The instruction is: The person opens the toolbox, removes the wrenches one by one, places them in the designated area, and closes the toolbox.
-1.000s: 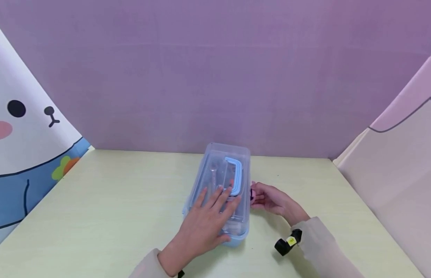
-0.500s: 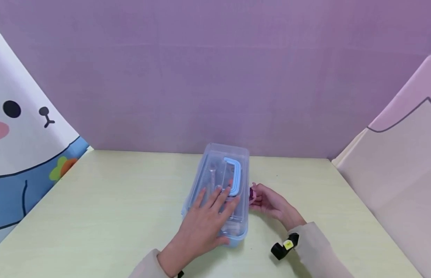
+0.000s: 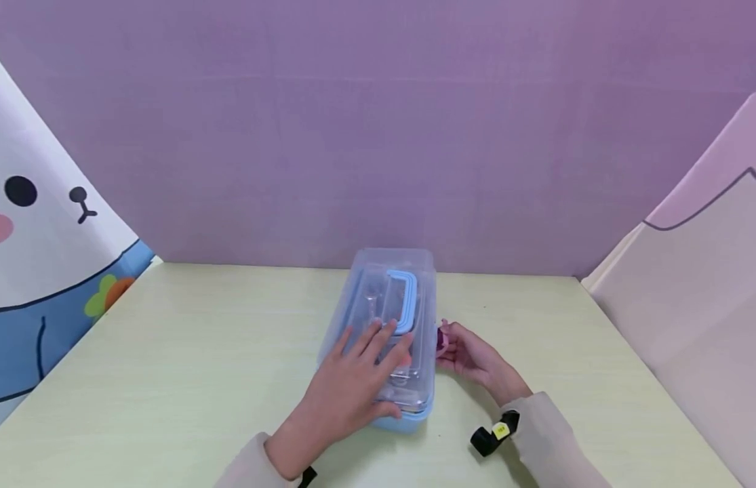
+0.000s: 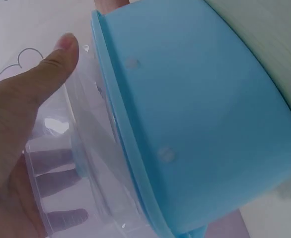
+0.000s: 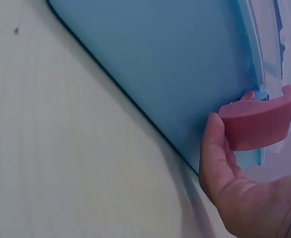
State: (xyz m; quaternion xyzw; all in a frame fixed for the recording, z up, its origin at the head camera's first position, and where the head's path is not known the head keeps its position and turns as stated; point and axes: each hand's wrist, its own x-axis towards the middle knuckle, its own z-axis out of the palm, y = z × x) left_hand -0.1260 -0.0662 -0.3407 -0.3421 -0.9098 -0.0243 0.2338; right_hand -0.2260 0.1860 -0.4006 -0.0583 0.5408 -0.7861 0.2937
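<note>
A storage box with a light blue base (image 4: 200, 114) and a clear lid (image 3: 390, 259) stands on the table, a blue carry handle (image 3: 409, 305) on its top. My left hand (image 3: 347, 390) lies on the lid with fingers spread, its thumb near the front end. At the box's right side, my right hand (image 3: 478, 359) pinches a pink latch (image 5: 258, 124) between thumb and fingers. The latch sits at the seam of lid and base, angled out from the blue wall. Through the lid, a few items show blurred inside.
The pale wooden table (image 3: 201, 352) extends around the box. A purple backdrop (image 3: 378, 135) rises behind it. Printed cartoon panels stand at the left (image 3: 48, 271) and right (image 3: 689, 305). Black cameras (image 3: 493, 437) are strapped at the wrists.
The lid and handle have shifted a little left and away, and my left hand has moved slightly left with them. My right hand keeps its pinch on the latch, drifting slightly left.
</note>
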